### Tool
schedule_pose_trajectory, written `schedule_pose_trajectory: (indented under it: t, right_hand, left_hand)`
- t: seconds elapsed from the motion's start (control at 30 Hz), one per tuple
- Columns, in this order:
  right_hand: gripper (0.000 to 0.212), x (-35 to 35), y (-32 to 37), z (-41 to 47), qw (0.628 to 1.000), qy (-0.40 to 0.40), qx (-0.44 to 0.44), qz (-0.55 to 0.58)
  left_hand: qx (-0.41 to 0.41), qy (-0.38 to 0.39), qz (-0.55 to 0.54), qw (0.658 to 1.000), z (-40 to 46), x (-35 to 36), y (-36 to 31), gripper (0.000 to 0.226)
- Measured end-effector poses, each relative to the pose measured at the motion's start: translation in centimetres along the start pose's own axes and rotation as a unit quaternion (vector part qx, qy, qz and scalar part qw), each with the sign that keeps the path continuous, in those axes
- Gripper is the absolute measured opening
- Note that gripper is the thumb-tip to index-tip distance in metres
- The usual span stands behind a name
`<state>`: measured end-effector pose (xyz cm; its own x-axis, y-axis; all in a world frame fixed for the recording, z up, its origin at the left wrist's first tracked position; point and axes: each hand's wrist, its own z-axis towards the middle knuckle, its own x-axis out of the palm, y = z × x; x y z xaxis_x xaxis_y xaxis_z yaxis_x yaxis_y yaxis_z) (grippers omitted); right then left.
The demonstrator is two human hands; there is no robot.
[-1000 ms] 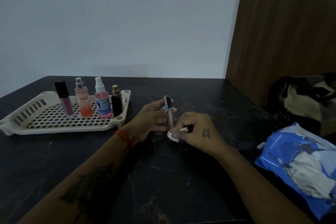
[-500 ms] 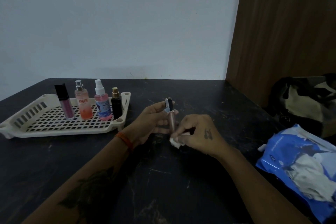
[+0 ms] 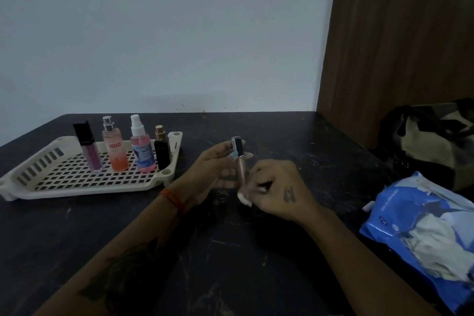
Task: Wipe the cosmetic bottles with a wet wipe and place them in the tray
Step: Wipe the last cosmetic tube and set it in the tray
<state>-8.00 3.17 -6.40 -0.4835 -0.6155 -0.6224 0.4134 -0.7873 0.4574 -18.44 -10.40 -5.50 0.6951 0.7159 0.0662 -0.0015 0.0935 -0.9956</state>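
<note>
My left hand (image 3: 213, 169) holds a slim pink tube with a black cap (image 3: 239, 159) upright above the dark table. My right hand (image 3: 275, 190) presses a white wet wipe (image 3: 245, 196) against the tube's lower end. A cream slotted tray (image 3: 51, 182) lies at the left. Along its far side stand several bottles: a purple lip gloss (image 3: 88, 147), an orange perfume (image 3: 115, 146), a pink spray bottle (image 3: 141, 145) and a small black bottle with a gold top (image 3: 161, 149).
A blue pack of wet wipes (image 3: 423, 236) lies at the right edge of the black table (image 3: 230, 264). Behind it sits a dark and beige bag (image 3: 436, 136). A white wall and a brown wooden panel (image 3: 397, 33) bound the far side.
My right hand with the wipe has slid slightly down and around the lower part of the tube. The view has tilted a little, so everything sits lower in the frame.
</note>
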Motion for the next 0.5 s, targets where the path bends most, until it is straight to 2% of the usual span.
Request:
schedule_pose_trajectory:
  t: [0.07, 0.13, 0.3, 0.43, 0.47, 0.5]
  right_hand:
    - [0.004, 0.2, 0.1, 0.5, 0.995, -0.094, -0.011, -0.019]
    - [0.010, 0.7, 0.2, 0.8, 0.992, -0.117, -0.026, -0.025]
    - [0.013, 0.6, 0.0, 0.1, 0.998, -0.043, -0.031, -0.034]
    - [0.014, 0.2, 0.3, -0.4, 0.997, 0.075, -0.021, -0.026]
    - [0.011, 0.0, 0.3, -0.4, 0.998, 0.060, -0.017, -0.016]
    - [0.008, -0.1, 0.1, -0.2, 1.000, 0.011, -0.012, -0.003]
  left_hand:
    - [0.004, 0.005, -0.007, 1.000, -0.1, 0.1, 0.0, 0.028]
    - [0.005, 0.000, -0.012, 1.000, -0.1, 0.1, 0.1, 0.029]
    - [0.013, 0.000, -0.012, 1.000, -0.2, 0.1, 0.1, 0.026]
    - [0.025, -0.012, -0.004, 1.000, -0.2, 0.1, 0.2, 0.026]
    - [0.027, -0.013, -0.008, 1.000, -0.2, 0.0, 0.1, 0.027]
    - [0.027, -0.011, -0.011, 1.000, -0.1, -0.1, 0.1, 0.028]
